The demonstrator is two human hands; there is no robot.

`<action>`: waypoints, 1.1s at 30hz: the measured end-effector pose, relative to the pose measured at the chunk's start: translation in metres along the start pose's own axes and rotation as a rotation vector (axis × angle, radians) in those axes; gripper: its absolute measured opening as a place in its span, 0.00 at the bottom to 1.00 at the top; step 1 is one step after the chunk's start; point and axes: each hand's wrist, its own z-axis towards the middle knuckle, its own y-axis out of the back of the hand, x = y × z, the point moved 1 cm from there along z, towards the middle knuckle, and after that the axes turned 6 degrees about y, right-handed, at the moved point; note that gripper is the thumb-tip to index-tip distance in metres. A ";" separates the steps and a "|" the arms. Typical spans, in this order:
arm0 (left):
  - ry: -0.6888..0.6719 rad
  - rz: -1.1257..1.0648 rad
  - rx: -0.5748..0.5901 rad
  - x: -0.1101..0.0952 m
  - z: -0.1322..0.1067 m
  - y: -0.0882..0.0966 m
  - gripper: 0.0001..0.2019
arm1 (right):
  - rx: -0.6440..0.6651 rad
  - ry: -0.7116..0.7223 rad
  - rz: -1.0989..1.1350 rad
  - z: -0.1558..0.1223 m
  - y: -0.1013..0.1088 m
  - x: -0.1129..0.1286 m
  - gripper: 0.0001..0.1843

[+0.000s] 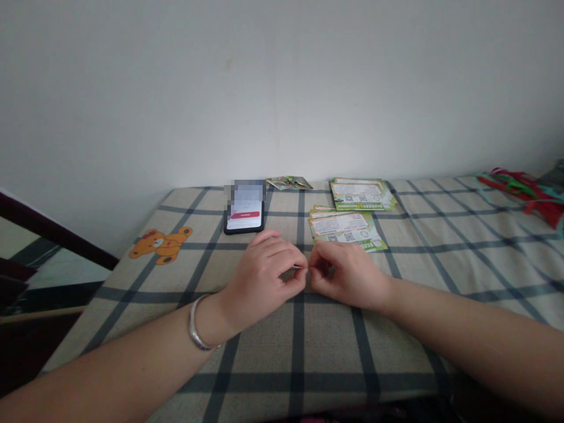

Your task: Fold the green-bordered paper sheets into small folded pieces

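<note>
My left hand, with a silver bangle on its wrist, is closed in a pinch above the checked tablecloth. A thin pale edge shows between its thumb and fingers; the rest of that item is hidden. Right beside it, my right hand also pinches, fingertips meeting those of the left; what they hold, if anything, cannot be made out. Just behind my right hand lies a spread stack of green and white printed cards. A phone with its screen lit lies beyond my left hand.
Another stack of green printed cards lies farther back, near the wall. Crumpled green foil packets rest against the wall. An orange bear figure is at the left, and red and green fabric or cords lie at the far right.
</note>
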 end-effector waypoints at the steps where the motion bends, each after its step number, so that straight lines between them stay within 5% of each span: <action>1: -0.001 -0.005 -0.001 0.000 0.000 0.000 0.06 | 0.003 -0.007 0.006 0.000 0.000 0.000 0.01; 14: 0.064 -0.137 -0.031 0.004 0.001 0.002 0.06 | -0.002 -0.159 0.147 0.000 0.001 -0.006 0.01; 28: 0.248 -0.288 0.027 0.003 0.003 0.005 0.04 | -0.044 -0.103 0.463 0.003 0.003 -0.008 0.05; 33: 0.293 -0.343 0.030 0.012 -0.001 0.001 0.05 | -0.160 -0.116 0.453 0.001 0.002 -0.014 0.04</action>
